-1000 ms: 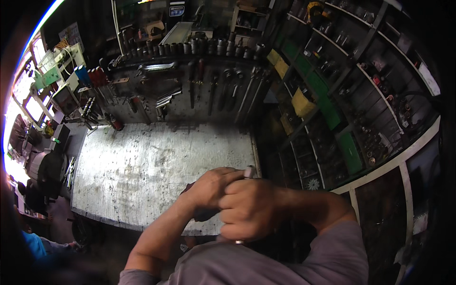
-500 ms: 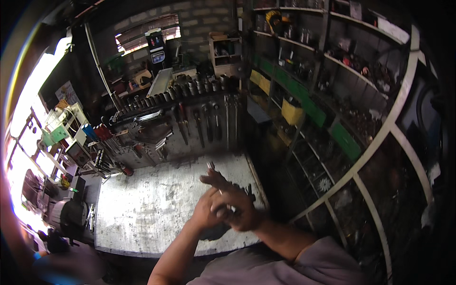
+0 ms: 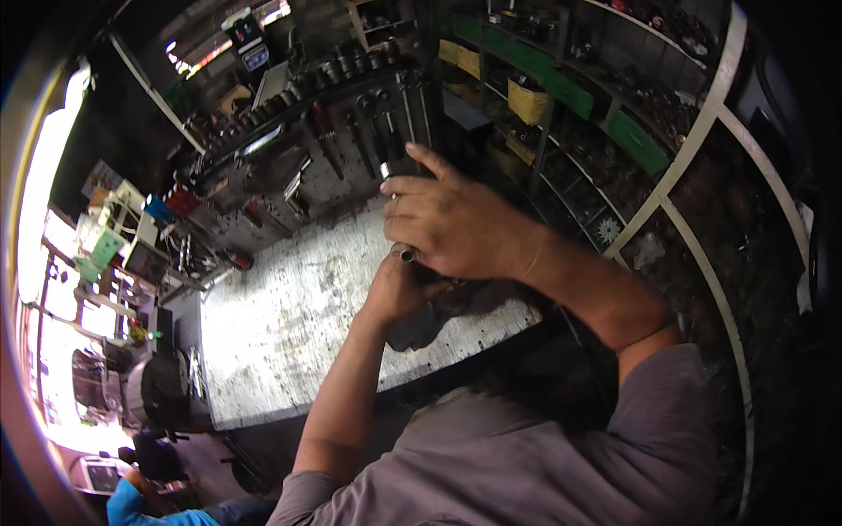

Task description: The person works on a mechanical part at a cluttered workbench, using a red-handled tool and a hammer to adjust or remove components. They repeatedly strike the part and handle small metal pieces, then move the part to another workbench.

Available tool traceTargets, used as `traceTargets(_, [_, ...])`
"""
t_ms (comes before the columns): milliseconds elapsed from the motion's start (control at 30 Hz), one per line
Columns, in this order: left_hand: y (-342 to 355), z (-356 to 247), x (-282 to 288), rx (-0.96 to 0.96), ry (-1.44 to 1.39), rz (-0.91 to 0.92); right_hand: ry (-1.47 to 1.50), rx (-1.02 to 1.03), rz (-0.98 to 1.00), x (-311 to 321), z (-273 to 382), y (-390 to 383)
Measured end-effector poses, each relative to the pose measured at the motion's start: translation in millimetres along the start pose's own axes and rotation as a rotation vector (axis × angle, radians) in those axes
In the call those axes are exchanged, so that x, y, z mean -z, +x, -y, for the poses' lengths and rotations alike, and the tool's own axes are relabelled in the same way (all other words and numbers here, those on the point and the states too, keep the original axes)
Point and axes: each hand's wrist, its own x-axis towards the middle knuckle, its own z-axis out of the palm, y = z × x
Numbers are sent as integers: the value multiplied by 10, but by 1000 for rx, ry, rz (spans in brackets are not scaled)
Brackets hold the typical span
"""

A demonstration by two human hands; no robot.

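Metal tube (image 3: 406,255) over worktop (image 3: 272,316), near right edge, open end toward me. I judge left hand (image 3: 395,287) clamped on it; right hand (image 3: 456,223) just beside, grip can't tell. Long axis hidden.

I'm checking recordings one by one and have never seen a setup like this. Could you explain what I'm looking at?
There's no machine here, just a person's bare hands. The view comes from a wide camera on their head, looking down, so straight edges bend.

The left hand and right hand are close together above a worn, pale table. A shiny metal piece shows at the right hand's fingers, and a round metal end between the hands; I can't tell whether they are one object. A dark thing shows below the left hand, either held or lying there. Tools hang behind the table.
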Motion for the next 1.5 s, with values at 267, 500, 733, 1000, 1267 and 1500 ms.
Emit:
traceTargets(267, [-28, -195, -178, 39, -82, -234, -99, -139, 691, 351, -115, 495])
traceTargets(500, [-44, -358, -405, 99, 70, -479, -63, -124, 789, 321, -88, 421])
traceTargets(733, [-25, -357, -397, 113, 119, -535, -12, -59, 823, 334, -273, 563])
traceTargets(1000, [90, -113, -240, -40, 63, -465, 238, 559, 697, 210, -505, 537])
traceTargets(1267, [14, -35, -254, -82, 47, -474, 331, 692, 453, 32, -723, 602])
traceTargets(1500, [-201, -314, -554, -139, 141, -711, 245, 631, 208, 88, -665, 380])
